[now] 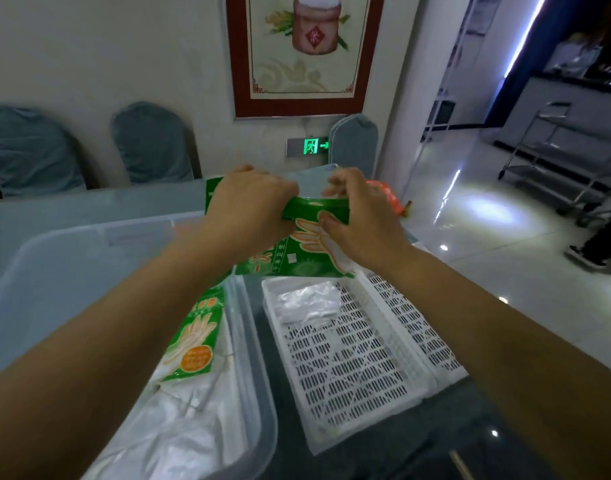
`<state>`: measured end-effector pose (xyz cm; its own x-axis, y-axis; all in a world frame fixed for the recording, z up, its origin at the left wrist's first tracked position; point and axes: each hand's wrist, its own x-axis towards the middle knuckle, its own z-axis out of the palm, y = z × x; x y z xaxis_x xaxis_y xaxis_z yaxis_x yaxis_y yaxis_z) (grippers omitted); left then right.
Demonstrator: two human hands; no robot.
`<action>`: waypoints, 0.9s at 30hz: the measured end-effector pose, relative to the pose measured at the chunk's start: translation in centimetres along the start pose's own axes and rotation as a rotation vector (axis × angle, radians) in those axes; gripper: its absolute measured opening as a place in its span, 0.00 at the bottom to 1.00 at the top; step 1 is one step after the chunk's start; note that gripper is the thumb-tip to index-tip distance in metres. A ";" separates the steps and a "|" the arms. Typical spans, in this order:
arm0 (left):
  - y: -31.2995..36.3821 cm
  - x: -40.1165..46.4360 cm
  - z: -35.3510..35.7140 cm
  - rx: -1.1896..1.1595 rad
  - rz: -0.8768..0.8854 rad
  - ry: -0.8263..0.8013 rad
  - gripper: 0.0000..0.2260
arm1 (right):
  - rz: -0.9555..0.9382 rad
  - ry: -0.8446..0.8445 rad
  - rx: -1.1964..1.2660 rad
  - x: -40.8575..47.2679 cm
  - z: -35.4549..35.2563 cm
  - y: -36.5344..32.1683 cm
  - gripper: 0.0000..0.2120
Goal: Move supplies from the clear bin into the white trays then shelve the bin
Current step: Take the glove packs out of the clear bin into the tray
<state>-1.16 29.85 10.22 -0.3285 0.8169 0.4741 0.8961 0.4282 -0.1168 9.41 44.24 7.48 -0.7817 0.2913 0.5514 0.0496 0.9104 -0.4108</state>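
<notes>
Two hands: a green glove packet [297,244] is held up between them, above the gap between bin and trays.
Clear bin [54,265]: set at the left on the dark table [383,455]; not yet emptied. A second green packet [193,344] and crumpled clear plastic bags [172,431] are seen inside, against the right wall.
White trays [352,362]: slotted, set just right of the bin; a second tray [422,327] appears to lie under or beside the first, which cannot be told. One clear plastic bundle [307,303] is already placed in the far left corner; the rest of the tray floor is bare.
Left hand [248,206]: fingers curled round the folded top edge of the held packet, a firm grip.
Right hand [359,220]: thumb and fingers pinched on the same top edge, from the right side.
Progress, judged: early. One item is transferred, one is in hand, several are left in the bin; shelving is not begun.
Step in hand, judged: the packet seems to be worked at its top, perhaps folded or opened, before being set down.
Orange item [387,199]: partly hidden behind the right hand, kind not made out.
</notes>
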 end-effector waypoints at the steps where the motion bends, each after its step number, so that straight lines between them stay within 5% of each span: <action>1: 1.2 0.9 1.2 -0.011 -0.005 -0.036 0.09 | 0.001 -0.047 -0.004 -0.1 -0.3 2.1 0.23; 7: 7.4 4.6 9.1 -0.051 -0.051 -0.381 0.07 | -0.023 -0.519 -0.119 -1.6 0.0 13.6 0.21; 14: 10.6 3.6 14.2 -0.110 -0.289 -0.796 0.08 | -0.123 -0.814 -0.080 -3.4 4.2 18.9 0.07; 20: 12.3 0.5 17.5 -0.230 -0.482 -0.862 0.07 | -0.217 -0.930 -0.078 -5.3 6.9 20.5 0.07; 27: 12.9 -2.3 19.8 -0.211 -0.491 -0.789 0.06 | -0.297 -0.980 -0.150 -7.0 8.9 20.4 0.08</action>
<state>5.27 41.19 -9.61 -0.7201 0.6227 -0.3060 0.6146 0.7771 0.1352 10.35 58.18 -11.24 -0.9350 -0.2567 -0.2448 -0.2034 0.9534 -0.2228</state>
